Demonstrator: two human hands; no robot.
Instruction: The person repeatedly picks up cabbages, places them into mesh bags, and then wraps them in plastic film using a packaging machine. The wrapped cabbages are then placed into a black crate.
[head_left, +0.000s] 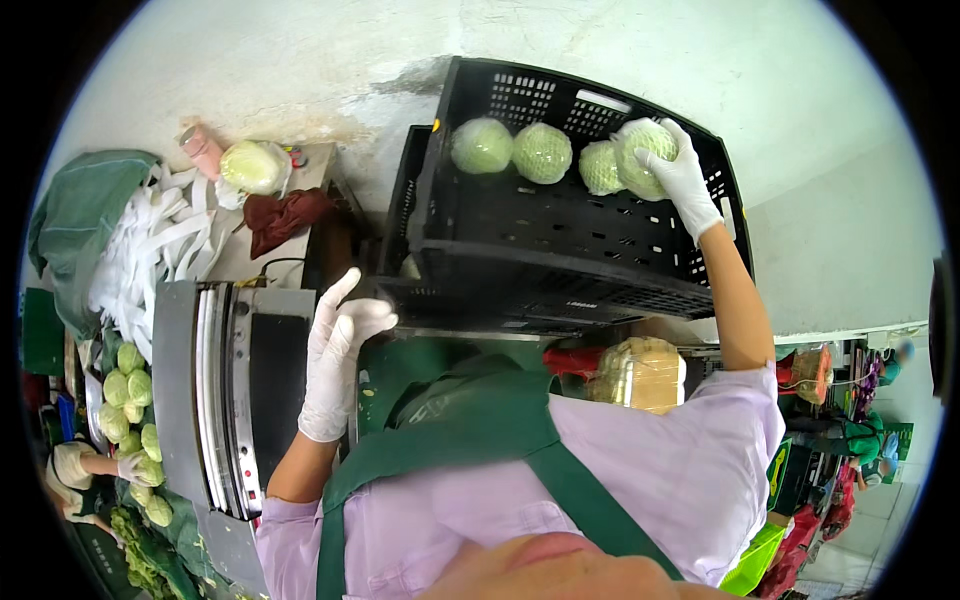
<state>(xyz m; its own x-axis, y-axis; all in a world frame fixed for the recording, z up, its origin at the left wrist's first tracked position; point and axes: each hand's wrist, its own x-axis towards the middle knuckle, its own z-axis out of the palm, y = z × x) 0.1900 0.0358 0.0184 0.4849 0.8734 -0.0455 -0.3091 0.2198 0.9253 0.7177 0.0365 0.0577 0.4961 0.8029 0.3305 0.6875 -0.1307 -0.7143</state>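
My right hand (679, 169), in a white glove, grips a round green cabbage (646, 154) in clear wrap inside a black plastic crate (525, 217). Close against it on the left is another wrapped cabbage (598, 166). Two more, one wrapped cabbage (541, 153) and one beside it (482, 145), sit along the crate's back wall. My left hand (352, 315), also white-gloved, is raised in front of the crate's left end with its fingers apart and nothing in it. Left of that hand stands a film-wrapping machine (236, 375).
Under the upper crate is another black crate (397, 210). A table at the left holds a wrapped cabbage (251, 166), a dark red cloth (281, 217) and white strips (150, 240). A co-worker's gloved hand (135, 469) touches loose cabbages (127, 390). Other people are far right.
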